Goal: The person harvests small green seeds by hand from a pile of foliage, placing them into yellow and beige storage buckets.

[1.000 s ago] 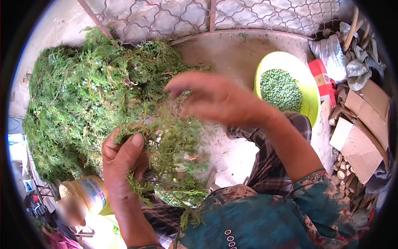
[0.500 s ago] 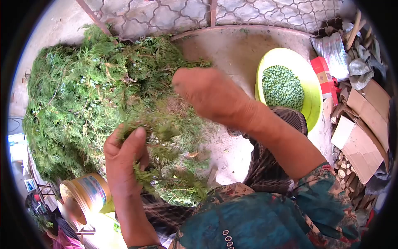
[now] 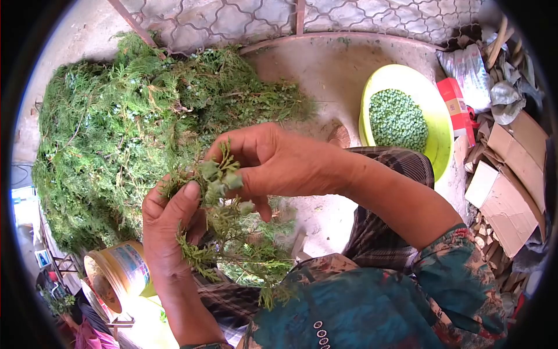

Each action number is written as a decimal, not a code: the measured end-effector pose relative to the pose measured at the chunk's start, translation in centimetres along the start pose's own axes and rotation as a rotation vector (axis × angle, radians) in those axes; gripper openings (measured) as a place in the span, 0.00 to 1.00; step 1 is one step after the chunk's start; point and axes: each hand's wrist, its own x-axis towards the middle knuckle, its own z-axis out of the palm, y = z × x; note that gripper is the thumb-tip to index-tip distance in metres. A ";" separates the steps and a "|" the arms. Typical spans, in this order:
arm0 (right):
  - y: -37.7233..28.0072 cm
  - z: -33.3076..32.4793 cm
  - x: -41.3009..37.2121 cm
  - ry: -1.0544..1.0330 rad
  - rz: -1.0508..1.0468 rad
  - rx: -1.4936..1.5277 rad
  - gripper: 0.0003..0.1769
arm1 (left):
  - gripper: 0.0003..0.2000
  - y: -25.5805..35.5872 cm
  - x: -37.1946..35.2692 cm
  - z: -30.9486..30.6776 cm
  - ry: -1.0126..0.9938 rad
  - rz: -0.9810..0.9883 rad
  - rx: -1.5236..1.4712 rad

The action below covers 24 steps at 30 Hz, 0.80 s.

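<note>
My left hand (image 3: pixel 171 224) is closed on a leafy evergreen sprig (image 3: pixel 232 244), its thumb pressed on the stems. Pale green seed cones (image 3: pixel 221 183) show near the sprig's top. From the right, my right hand (image 3: pixel 261 160) reaches in, fingers curled about the cones and thumb against them; its fingertips are partly hidden by the foliage. A large pile of cut evergreen branches (image 3: pixel 110 151) lies beyond and left of both hands. On the right stands a yellow-green basin (image 3: pixel 440 139) holding many small green cones (image 3: pixel 398 121).
A metal lattice (image 3: pixel 232 23) runs along the back. Cardboard (image 3: pixel 505 198), a red box (image 3: pixel 454 107) and split wood lie at the right. A yellow bucket (image 3: pixel 125 267) lies tipped at lower left. Another person in pink (image 3: pixel 93 334) is at the lower left edge.
My right hand has come down and left from above the branch pile to the sprig, its fingers now around the cones. My left hand keeps its hold; the sprig's cones show more clearly.
</note>
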 end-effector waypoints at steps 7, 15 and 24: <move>-0.3 -2.0 -0.1 0.181 -0.037 -0.253 0.08 | 0.07 -0.6 0.6 -0.6 -0.052 0.016 -0.027; 0.1 -2.2 -0.3 0.133 0.043 0.374 0.21 | 0.04 -0.3 0.6 0.0 0.125 0.098 -0.017; 0.3 0.6 0.4 0.099 0.124 -0.051 0.23 | 0.05 -0.9 0.4 0.3 0.005 0.224 0.161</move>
